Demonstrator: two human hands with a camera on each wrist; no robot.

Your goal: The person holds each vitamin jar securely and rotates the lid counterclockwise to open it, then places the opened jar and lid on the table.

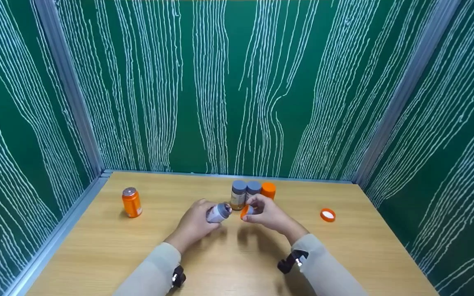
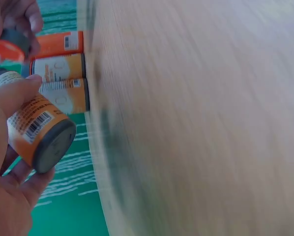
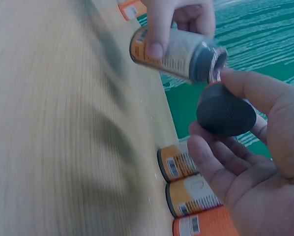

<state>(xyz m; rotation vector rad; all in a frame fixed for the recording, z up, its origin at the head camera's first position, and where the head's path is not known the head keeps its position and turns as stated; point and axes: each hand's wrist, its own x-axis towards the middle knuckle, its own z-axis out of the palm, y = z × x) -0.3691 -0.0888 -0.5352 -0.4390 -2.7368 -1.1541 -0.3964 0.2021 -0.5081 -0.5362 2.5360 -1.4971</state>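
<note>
My left hand [image 1: 194,220] grips a small bottle [image 1: 216,213] with an orange-and-white label, its grey base showing in the left wrist view. The bottle lies tilted, its uncapped mouth pointing right, with a torn seal at the rim. Between thumb and fingers my right hand [image 1: 270,213] holds a grey cap [image 3: 225,114] with an orange inside [image 1: 244,211]. In the head view the cap is a short way right of the bottle's mouth; in the right wrist view the two overlap.
Behind the hands stand two grey-capped bottles [image 1: 238,195] and an orange bottle [image 1: 268,190] in a row. An orange can [image 1: 131,203] stands at left. At right lies an orange lid [image 1: 327,214] with a white centre. Green walls enclose the wooden table [image 1: 233,271].
</note>
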